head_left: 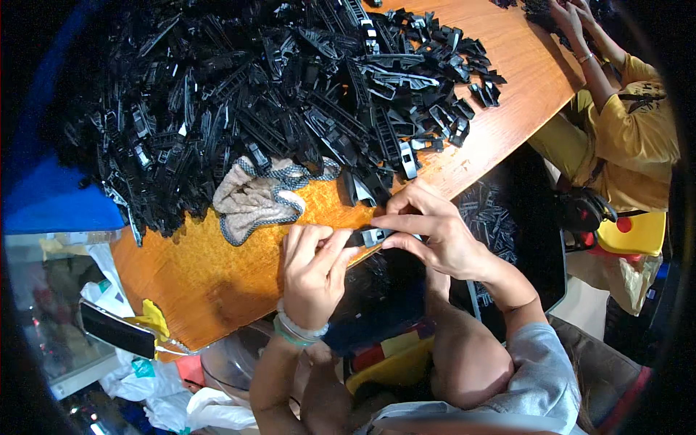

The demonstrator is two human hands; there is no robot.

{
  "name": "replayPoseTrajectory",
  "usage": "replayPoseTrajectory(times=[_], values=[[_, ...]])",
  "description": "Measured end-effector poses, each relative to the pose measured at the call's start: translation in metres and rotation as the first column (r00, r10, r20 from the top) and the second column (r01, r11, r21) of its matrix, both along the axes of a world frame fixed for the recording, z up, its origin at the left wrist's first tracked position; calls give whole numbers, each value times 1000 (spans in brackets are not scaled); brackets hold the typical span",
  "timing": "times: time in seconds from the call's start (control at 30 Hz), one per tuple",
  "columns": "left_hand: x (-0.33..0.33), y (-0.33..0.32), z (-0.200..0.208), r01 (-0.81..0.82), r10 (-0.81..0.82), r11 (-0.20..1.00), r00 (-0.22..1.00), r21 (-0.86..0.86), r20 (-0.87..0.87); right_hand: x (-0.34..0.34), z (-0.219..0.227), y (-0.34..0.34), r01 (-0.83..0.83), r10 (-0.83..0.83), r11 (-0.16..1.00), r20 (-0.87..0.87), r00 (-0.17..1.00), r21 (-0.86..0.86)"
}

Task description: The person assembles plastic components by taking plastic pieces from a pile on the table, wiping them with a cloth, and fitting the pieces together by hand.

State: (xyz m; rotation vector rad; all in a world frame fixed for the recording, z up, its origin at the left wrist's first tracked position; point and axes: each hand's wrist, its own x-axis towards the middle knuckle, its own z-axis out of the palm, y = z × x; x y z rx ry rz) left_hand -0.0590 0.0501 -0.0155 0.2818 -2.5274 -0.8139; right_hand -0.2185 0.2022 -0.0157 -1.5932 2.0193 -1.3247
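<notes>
At the near edge of the wooden table, both my hands hold one small black plastic piece with a shiny grey, buckle-like part (375, 236). My left hand (313, 274) is closed on its left end, fingers bent around it. My right hand (444, 235) pinches the right end between thumb and fingers. The fingers hide much of the piece. Just beyond lies a heap of black plastic pieces (261, 94), many long and ridged like ladders. Between my left hand and the heap rests a crumpled beige cloth with a dark checked border (257, 197).
The wooden table (210, 290) slants across the view. A phone (116, 330) stands at its left corner. A dark bin with black pieces (493, 217) is below the right edge. Another person in yellow (634, 134) works at the far right, near a yellow stool (632, 235).
</notes>
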Motion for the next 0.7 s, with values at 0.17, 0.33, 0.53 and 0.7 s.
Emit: replayPoseTrajectory(times=[0.17,0.33,0.53,0.7], values=[[-5,-3,-5,-30,30,1000,999,-1,-17,-9,-5,6,35,-33,999,77,996,-23],[-2,1,-4,-28,27,1000,1000,7,11,-16,-5,12,15,-14,1000,41,999,-20],[0,2,-5,-27,27,1000,1000,7,14,-12,-13,15,34,-33,999,44,998,-25],[-1,1,-5,-24,24,1000,999,-2,22,-10,-8,13,-3,2,1000,-41,999,-31]])
